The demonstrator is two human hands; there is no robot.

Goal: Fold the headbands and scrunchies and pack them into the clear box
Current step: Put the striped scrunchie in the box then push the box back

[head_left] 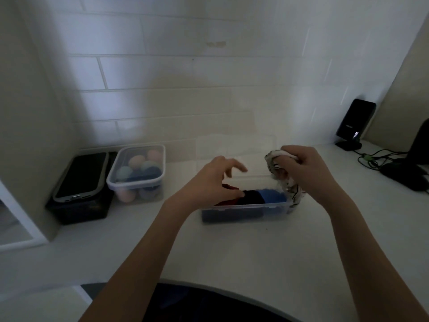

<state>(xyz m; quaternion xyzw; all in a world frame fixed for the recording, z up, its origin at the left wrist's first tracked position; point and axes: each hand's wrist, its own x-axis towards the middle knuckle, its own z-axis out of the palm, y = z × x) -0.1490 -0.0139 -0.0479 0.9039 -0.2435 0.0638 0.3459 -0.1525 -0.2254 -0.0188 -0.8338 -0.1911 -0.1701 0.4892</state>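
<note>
I saw the right hand (308, 173) fisted on a patterned cloth band (282, 182); the left hand (216, 180) hovered, fingers spread, over the clear box (246, 211).

Lidded tub (137, 173) left of clear box (246, 209) — both on counter (232, 252).

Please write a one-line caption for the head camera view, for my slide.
Right hand holds a patterned white headband over the clear box; left hand hovers open above it.
</note>
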